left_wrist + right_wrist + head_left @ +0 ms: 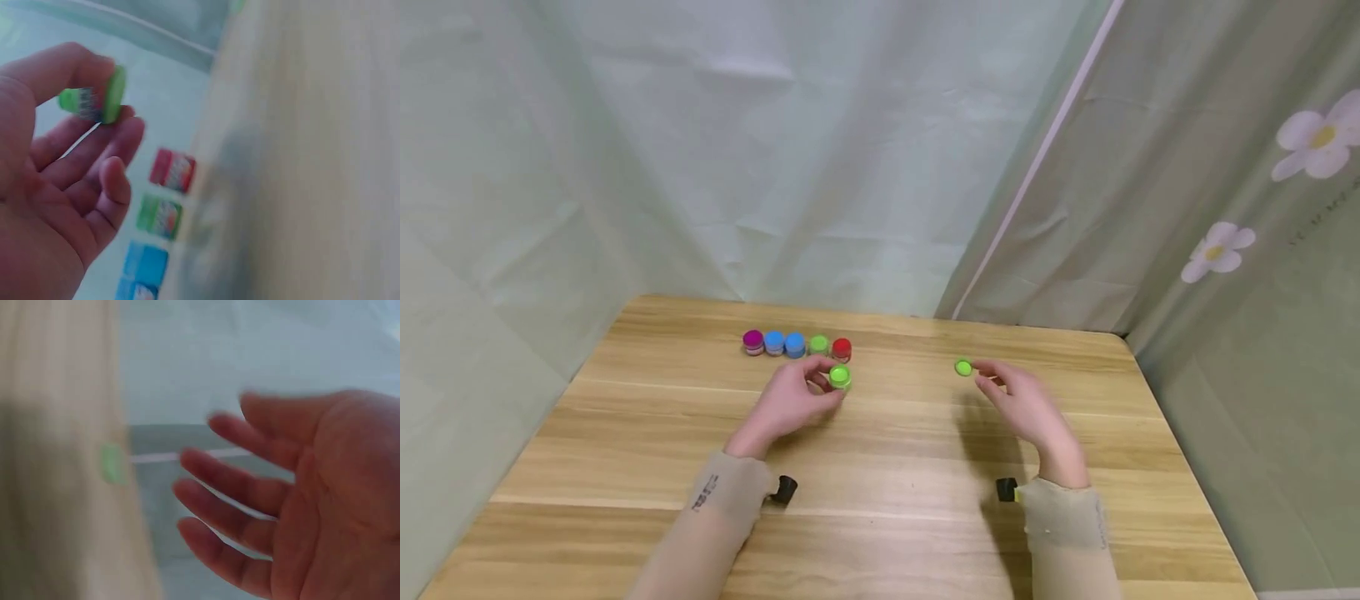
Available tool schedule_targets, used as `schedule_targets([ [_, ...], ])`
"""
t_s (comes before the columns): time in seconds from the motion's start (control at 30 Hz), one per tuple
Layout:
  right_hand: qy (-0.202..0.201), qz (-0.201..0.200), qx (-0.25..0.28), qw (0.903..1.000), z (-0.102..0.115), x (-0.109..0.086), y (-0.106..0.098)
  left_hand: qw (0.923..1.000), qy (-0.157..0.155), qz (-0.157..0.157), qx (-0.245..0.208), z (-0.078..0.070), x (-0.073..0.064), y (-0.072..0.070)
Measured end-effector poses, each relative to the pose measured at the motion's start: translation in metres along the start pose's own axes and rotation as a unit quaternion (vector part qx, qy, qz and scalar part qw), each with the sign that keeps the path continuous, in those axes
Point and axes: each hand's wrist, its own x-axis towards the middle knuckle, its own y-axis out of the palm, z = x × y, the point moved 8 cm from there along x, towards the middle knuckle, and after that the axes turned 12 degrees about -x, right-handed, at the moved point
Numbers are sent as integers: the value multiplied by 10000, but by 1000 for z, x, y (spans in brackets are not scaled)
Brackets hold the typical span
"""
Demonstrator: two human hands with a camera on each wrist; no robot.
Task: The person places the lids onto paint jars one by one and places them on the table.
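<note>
My left hand holds a small green tub above the table, pinched between thumb and fingers. In the left wrist view the tub lies sideways across the frame, a printed label round its middle. Past the left hand, a row of small tubs stands on the table: a purple one, two blue ones, a green one and a red one. On the right, a green lid lies on the table. My right hand is just beside it, its fingers spread and holding nothing.
The wooden table ends at a pale curtain along the back. More curtain, with printed flowers, hangs at the right side. A black camera mount juts from each wrist.
</note>
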Motion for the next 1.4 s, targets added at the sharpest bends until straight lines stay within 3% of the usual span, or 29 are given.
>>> schedule_targets([
  [0.2, 411, 27, -169, 9990, -9, 32, 42, 9958, 315, -171, -838, -25, -6, 7],
  [0.37, 797, 12, -425, 9959, -12, 40, 58, 9934, 440, -143, -1053, -37, -9, 12],
  [0.47, 979, -35, -507, 9939, -14, 41, 59, 9930, 513, -110, -1061, -42, -11, 15],
  [0.9, 1081, -539, -522, 9913, -17, 48, 49, 9929, 595, -123, -1020, -45, -9, 18],
  [1.2, 1214, -185, -638, 9904, -23, 48, 54, 9925, 597, -90, -1063, -47, -9, 19],
  [1.4, 1079, -32, -413, 9933, -13, 51, 53, 9931, 642, -121, -977, -50, -11, 19],
])
